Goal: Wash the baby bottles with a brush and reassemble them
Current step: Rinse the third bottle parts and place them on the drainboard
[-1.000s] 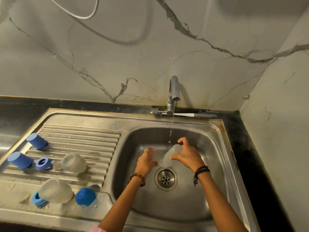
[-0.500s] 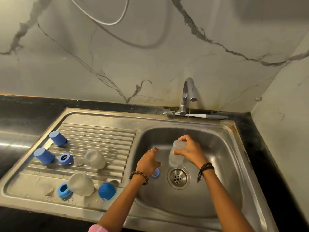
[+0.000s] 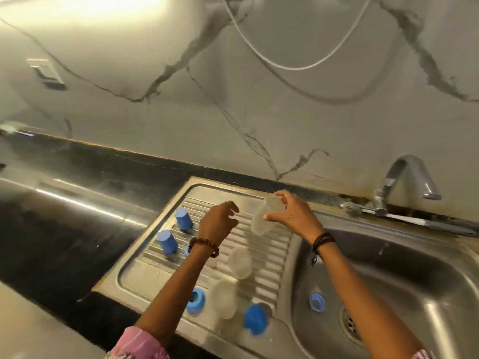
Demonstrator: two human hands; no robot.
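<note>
Steel sink (image 3: 427, 268) with ribbed drainboard (image 3: 269, 244) is seen. A clear bottle (image 3: 264, 218) is gripped by the right hand (image 3: 295, 216), tilted above the drainboard. The left hand (image 3: 217, 224) is loosely curled beside it, nothing held. A blue ring (image 3: 316, 302) lies in the basin.

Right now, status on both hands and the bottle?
Right hand grips the clear plastic bottle body over the steel drainboard. Left hand beside it, fingers loosely curled, holding nothing. Blue plastic ring lies in the sink basin.
</note>
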